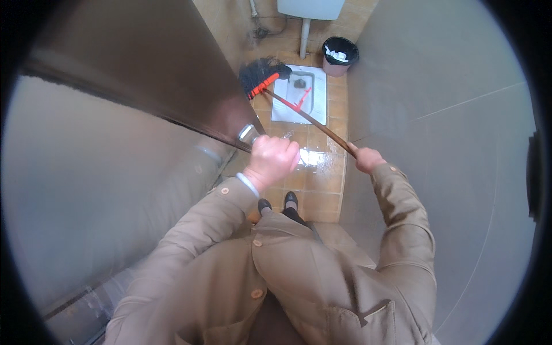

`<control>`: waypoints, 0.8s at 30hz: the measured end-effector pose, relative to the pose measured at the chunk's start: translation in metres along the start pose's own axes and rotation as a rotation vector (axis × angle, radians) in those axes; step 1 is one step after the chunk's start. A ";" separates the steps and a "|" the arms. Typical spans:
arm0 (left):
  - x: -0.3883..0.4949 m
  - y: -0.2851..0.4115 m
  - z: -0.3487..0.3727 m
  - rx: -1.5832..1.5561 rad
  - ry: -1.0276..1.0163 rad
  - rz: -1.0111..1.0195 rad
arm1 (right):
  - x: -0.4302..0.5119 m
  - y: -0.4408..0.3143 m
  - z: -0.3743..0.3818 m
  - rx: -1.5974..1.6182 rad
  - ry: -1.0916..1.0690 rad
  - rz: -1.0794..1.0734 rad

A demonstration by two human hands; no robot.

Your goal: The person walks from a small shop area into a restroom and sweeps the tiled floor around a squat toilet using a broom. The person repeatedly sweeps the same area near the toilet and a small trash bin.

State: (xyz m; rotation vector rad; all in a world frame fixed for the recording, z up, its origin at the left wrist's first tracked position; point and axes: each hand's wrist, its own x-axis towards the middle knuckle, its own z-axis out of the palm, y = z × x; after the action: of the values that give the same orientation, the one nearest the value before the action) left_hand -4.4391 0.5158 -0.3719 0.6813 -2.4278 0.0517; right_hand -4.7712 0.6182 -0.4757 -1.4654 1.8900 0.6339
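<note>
My right hand (pixel 368 159) grips the brown stick of a mop (pixel 321 126). The stick slants away to the left, with a pink strip (pixel 298 105) tied partway along it. At its far end an orange-red clamp (pixel 264 85) holds dark mop strands (pixel 263 71). They lie left of a white squat toilet (pixel 320 97), partly over its upper left corner. My left hand (pixel 274 158) is closed at the metal door handle (pixel 247 133), on the edge of a brown door (pixel 172 60); my fingers hide part of the handle.
A pink bin (pixel 335 69) with a black liner and white paper stands behind the toilet, to the right. A white cistern (pixel 310 7) hangs above, with a downpipe (pixel 305 39). Wet tan floor tiles (pixel 321 179) shine before my shoes. A grey partition (pixel 422 142) rises on the right.
</note>
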 end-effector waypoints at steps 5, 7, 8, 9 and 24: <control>0.000 0.003 0.002 0.007 0.008 -0.013 | -0.035 0.014 -0.002 -0.080 -0.013 0.082; 0.000 0.003 0.002 0.010 0.007 -0.022 | -0.018 -0.003 0.001 0.027 0.078 0.012; 0.000 0.003 0.002 0.017 0.004 -0.022 | -0.003 -0.017 0.002 0.045 0.103 0.076; 0.000 0.003 0.002 0.022 -0.006 -0.019 | 0.013 -0.033 0.004 0.029 0.054 0.093; 0.002 0.000 0.002 0.041 0.012 0.001 | -0.005 -0.062 0.012 0.120 0.098 -0.035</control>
State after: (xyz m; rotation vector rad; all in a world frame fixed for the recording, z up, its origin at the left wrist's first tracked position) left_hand -4.4415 0.5143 -0.3725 0.6962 -2.4216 0.1056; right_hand -4.7078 0.6137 -0.4789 -1.4724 1.9371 0.4323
